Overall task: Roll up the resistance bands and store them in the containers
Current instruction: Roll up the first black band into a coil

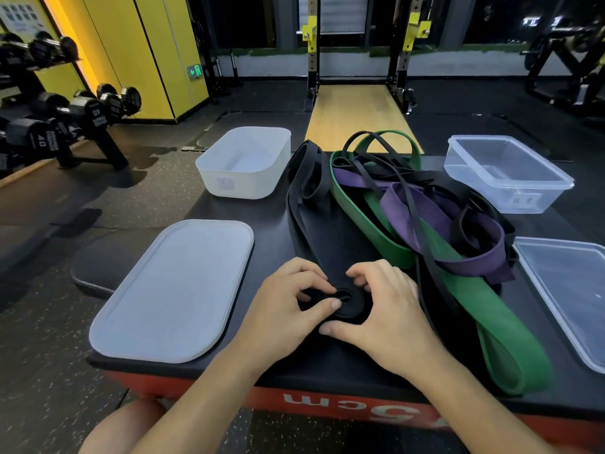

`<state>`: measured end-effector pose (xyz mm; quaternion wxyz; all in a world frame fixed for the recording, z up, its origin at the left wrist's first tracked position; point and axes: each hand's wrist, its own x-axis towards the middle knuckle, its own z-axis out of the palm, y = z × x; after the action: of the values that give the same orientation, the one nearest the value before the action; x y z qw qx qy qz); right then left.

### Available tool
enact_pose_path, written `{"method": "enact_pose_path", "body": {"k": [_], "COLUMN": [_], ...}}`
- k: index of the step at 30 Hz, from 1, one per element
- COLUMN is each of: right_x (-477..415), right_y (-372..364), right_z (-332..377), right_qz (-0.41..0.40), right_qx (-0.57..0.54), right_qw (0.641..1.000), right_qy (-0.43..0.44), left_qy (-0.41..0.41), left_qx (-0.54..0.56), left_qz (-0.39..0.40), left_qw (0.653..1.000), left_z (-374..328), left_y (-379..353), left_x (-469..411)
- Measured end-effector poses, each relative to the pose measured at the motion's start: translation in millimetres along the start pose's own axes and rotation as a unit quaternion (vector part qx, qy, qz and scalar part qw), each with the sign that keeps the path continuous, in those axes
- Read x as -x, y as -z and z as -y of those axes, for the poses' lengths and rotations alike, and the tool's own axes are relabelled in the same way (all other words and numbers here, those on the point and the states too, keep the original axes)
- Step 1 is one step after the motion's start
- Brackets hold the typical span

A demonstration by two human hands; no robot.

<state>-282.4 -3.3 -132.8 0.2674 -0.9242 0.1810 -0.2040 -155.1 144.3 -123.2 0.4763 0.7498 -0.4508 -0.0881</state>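
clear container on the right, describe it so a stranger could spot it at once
Start at the black-topped box and go to its far right corner, beyond the pile of bands. The clear container stands there, lidless, with a small label on its near wall. Its see-through walls set it apart from the frosted white container at far left.

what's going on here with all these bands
A person is rolling up a wide black band at the near edge of the black-topped box. The left hand and right hand both pinch the small roll just started. The green band, purple band and thin black ones lie tangled behind. The white tub and clear tub hold nothing yet.
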Motion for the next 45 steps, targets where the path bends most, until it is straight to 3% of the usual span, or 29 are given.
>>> {"method": "enact_pose_path", "body": {"k": [6,12,19,25,31,38,45], "right_x": [-2,-1,1,-1,0,3,3], "right_y": [1,1,2,6,10,10,11], "right_z": [-4,-7,-7,-7,-2,5,4], "right_qz": [0.004,0.027,0.018,0.051,0.092,0.070,0.075], "right_qx": [-0.044,-0.054,-0.059,-0.049,-0.055,-0.028,-0.020], "right_qw": [0.999,0.998,0.998,0.997,0.994,0.996,0.996], "right_qy": [-0.002,0.018,0.027,0.034,0.034,0.041,0.043], "left_qy": [0.017,0.113,0.118,0.147,0.132,0.095,0.096], "left_qx": [0.059,0.011,-0.147,-0.033,0.006,-0.080,-0.035], "left_qz": [-0.006,-0.190,-0.122,-0.126,-0.067,-0.072,-0.080], "left_qw": [0.998,0.975,0.975,0.980,0.989,0.990,0.992], "left_z": [4,1,5,3,-1,0,2], "left_y": [2,-2,-14,-8,-3,-8,-6], "left_x": [3,2,-6,-2,0,-1,-4]}}
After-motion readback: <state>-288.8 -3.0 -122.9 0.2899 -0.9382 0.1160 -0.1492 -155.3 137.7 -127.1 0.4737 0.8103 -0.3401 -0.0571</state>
